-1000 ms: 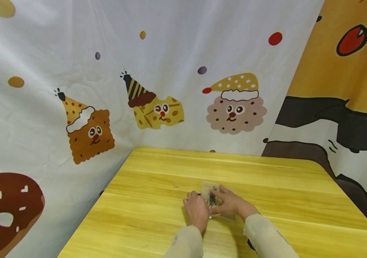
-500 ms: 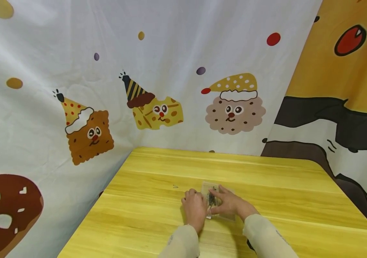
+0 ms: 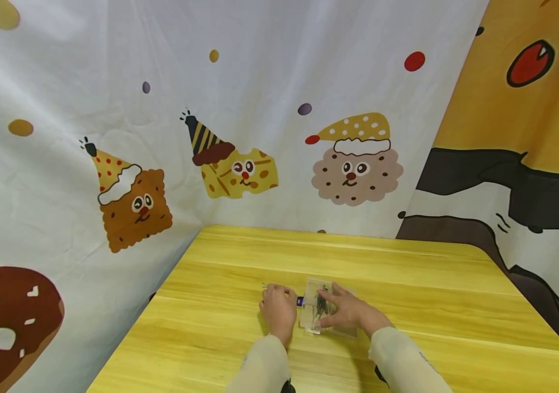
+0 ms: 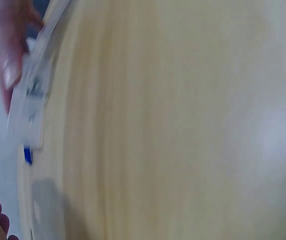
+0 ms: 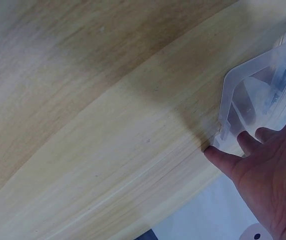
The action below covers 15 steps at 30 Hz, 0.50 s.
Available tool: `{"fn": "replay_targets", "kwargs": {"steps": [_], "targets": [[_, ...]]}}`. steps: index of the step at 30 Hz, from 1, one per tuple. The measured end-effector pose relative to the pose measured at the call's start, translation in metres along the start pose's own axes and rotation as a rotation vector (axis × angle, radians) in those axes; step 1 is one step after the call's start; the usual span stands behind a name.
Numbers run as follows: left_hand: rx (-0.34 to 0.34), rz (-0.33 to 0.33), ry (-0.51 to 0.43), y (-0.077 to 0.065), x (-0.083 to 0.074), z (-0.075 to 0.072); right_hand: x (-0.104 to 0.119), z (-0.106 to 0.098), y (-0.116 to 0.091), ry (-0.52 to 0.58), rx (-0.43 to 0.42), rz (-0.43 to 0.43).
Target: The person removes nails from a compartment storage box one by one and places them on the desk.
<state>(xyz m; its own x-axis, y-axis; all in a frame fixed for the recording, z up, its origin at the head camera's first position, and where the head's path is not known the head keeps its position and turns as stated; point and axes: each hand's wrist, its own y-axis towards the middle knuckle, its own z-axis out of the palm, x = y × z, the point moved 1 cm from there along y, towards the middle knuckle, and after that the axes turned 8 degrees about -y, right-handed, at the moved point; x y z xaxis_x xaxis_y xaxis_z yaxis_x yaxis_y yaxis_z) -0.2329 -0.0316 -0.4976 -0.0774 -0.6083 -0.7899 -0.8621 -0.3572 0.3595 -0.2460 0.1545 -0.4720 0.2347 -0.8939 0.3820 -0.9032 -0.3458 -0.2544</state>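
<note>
A clear plastic box (image 3: 311, 316) with a bunch of thin dark pieces (image 3: 322, 303) inside stands on the table. My right hand (image 3: 353, 311) grips it, thumb at the near side and fingers at the far side. In the right wrist view its fingers lie along the see-through lid or wall (image 5: 226, 100). My left hand (image 3: 279, 310) is left of the box, apart from it, fingers bent downward. Tiny thin pieces (image 3: 264, 285) lie beside its fingertips. In the left wrist view the fingertips (image 4: 2, 220) are at the edge; I cannot tell whether they pinch something small.
A small blue piece (image 3: 300, 301) shows at the box's left side. The wood-grain table (image 3: 200, 322) reaches back to a white cartoon-printed cloth (image 3: 259, 76), which also hangs along the left.
My left hand has moved left from the box's edge toward the tiny pieces, uncovering the box's left part and the blue piece. The right hand stays on the box.
</note>
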Motion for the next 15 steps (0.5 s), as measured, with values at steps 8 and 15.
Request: {"fn": "replay_targets", "kwargs": {"steps": [8,15], "targets": [[-0.062,-0.146,-0.057,0.023,0.022,-0.017,0.000,-0.001,-0.004,0.025,0.003,-0.018],[-0.104,-0.199,-0.133,0.034,0.035,-0.029,0.003,-0.003,-0.007,0.041,0.010,-0.021]]}}
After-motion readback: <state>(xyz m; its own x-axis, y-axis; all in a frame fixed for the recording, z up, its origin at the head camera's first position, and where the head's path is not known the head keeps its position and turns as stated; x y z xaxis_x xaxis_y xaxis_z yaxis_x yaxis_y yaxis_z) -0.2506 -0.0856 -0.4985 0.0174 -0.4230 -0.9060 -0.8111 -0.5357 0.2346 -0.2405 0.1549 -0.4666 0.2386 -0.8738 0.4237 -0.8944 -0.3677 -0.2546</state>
